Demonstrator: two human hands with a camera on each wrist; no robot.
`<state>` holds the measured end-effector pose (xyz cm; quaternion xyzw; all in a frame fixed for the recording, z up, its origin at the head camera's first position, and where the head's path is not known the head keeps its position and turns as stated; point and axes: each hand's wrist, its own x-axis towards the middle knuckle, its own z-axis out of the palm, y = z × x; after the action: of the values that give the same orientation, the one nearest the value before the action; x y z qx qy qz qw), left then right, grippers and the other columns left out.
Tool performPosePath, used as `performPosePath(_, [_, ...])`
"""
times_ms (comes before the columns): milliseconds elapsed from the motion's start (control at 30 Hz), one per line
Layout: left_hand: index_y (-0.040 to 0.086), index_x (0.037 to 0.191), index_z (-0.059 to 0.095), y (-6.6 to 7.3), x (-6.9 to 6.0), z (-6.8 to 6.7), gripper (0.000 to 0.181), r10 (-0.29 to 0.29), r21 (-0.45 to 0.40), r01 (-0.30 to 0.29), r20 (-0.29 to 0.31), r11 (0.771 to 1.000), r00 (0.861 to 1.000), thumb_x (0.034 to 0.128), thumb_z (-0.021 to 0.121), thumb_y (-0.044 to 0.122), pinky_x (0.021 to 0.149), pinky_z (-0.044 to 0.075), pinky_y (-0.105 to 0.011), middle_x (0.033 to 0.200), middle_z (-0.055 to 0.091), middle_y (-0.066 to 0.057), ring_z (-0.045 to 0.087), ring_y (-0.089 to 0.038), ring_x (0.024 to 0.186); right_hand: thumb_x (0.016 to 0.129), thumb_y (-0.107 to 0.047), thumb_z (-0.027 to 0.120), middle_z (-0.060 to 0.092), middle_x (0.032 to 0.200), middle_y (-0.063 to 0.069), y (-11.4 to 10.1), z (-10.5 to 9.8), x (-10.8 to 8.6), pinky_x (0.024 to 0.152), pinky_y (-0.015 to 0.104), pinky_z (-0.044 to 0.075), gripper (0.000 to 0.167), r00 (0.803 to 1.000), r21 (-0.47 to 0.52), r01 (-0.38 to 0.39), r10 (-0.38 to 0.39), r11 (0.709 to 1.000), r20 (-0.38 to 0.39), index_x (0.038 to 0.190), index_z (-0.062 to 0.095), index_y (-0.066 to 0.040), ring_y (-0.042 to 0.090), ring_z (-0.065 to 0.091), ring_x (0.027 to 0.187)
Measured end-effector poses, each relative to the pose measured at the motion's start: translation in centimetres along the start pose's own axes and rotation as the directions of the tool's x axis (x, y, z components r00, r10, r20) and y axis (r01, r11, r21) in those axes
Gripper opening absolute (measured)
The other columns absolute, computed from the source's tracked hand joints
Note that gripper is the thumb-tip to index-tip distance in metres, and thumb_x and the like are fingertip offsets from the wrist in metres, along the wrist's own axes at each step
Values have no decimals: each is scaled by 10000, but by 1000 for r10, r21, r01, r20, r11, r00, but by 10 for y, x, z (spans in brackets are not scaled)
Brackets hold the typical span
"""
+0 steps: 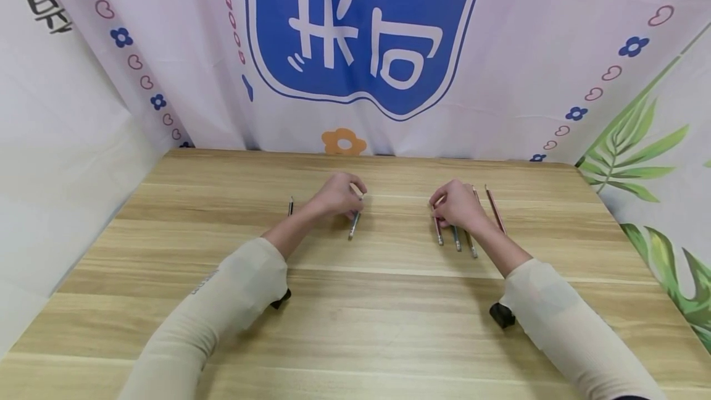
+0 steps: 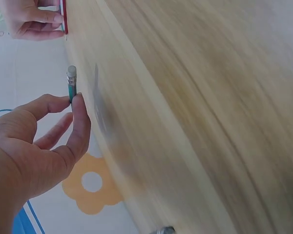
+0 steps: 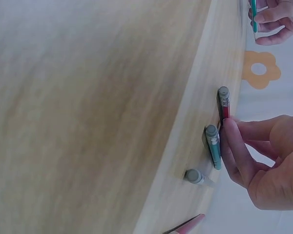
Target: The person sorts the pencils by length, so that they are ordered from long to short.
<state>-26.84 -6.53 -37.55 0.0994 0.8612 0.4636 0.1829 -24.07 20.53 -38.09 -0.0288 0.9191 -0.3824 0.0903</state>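
My left hand (image 1: pixel 339 195) pinches a teal pencil (image 1: pixel 354 226) between thumb and fingers. In the left wrist view, this pencil's eraser end (image 2: pixel 72 75) points up past the fingertips, and its shadow falls apart from it on the wood. My right hand (image 1: pixel 458 204) pinches a red pencil (image 1: pixel 438 233), eraser end toward me. Beside that hand lie another teal pencil (image 1: pixel 457 239) and a pencil (image 1: pixel 471 247) of unclear colour, both partly covered by the hand. A reddish pencil (image 1: pixel 495 210) lies farther right, its near end behind the forearm.
A dark-tipped pencil (image 1: pixel 291 205) lies on the left, mostly hidden by the left forearm. The wood-grain table (image 1: pixel 361 326) meets a printed cloth (image 1: pixel 555 79) along its back edge. White cloth (image 1: pixel 66 141) hangs on the left side.
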Motion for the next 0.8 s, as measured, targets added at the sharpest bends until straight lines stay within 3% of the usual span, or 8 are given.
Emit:
performPosePath(533, [-101,1207,646,11,7,19,351,20,-113,-16,31,993,999,860,648,-158,605,656,-283,828,667,-137,649,-177,613,864,99,737,754,846,194,-2,0,0,564,259,646,204,1000,-8,-16,16,1000,-4,1068,735,110,113,677,560])
performPosePath(800, [-102,1214,639,13,14,30,359,8,-182,2,53,983,999,862,653,-169,638,665,-294,921,662,-203,636,-189,659,863,97,738,755,843,195,-2,-1,-1,566,265,648,203,1000,-17,-11,11,1000,-12,1066,737,108,115,678,556])
